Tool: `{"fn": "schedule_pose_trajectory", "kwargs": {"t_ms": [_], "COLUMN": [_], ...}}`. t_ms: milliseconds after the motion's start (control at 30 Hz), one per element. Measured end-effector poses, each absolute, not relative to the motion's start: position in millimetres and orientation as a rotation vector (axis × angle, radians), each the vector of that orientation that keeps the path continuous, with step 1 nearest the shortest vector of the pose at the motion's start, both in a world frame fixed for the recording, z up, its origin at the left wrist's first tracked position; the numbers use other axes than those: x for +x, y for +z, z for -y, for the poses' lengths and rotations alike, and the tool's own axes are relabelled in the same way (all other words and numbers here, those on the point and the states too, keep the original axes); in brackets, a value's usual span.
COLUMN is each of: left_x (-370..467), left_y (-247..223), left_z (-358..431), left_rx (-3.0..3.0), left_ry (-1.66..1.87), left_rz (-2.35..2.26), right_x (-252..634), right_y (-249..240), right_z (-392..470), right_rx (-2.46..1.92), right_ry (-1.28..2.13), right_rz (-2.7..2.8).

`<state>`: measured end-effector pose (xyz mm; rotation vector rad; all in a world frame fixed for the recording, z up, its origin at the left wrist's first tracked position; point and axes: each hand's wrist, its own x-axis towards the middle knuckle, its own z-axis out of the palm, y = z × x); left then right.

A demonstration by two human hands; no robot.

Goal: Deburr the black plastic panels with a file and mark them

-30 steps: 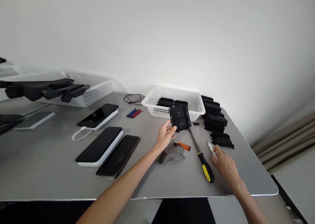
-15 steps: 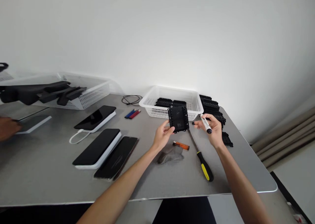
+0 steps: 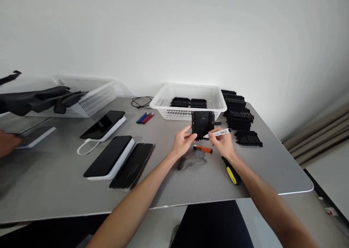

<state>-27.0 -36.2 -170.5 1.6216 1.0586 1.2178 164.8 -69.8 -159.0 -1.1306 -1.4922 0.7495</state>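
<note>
My left hand (image 3: 183,142) grips the lower left corner of a black plastic part (image 3: 203,123), held upright in front of the white basket (image 3: 188,114). Between the fingers of my right hand (image 3: 221,142) is a white marker (image 3: 220,132), its tip at the part's lower right edge. A black cap (image 3: 217,123) shows just right of the part. More black parts lie inside the basket, and others are stacked (image 3: 240,118) to its right. One single part (image 3: 248,138) lies in front of the stack.
An orange lighter (image 3: 203,149), a crumpled dark piece (image 3: 192,160) and a screwdriver (image 3: 231,171) lie near my hands. Phones and power banks (image 3: 108,157) are at the left, beside a basket (image 3: 95,99) of black pieces. Another person's hand (image 3: 8,143) is at the far left.
My right hand has moved left and turned the marker, bringing its tip to the black part. The view has shifted slightly, showing more of the stack.
</note>
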Motion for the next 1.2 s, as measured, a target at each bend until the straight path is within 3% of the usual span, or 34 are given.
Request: {"fn": "schedule_pose_trajectory", "kwargs": {"t_ms": [400, 800, 1033, 1200], "left_x": [-25.4, -21.9, -20.2, -18.7], "left_y": [-171.7, -167.5, -163.0, -162.3], "left_z": [37.5, 38.3, 39.9, 41.1], "left_rx": [1.587, 1.411, 1.337, 1.324], "left_ry": [1.216, 1.225, 1.185, 1.159], "left_rz": [-0.988, -0.997, -0.938, -0.928], "right_x": [166.3, 169.6, 170.7, 171.3], "right_y": [-150.4, -147.4, -139.3, -139.5], "right_z": [73.5, 72.7, 80.5, 79.9], "right_rx": [-1.22, -1.055, -1.04, -1.092], "right_ry": [0.493, 0.734, 0.311, 0.223], "right_rz": [1.653, 1.483, 1.657, 1.696]}}
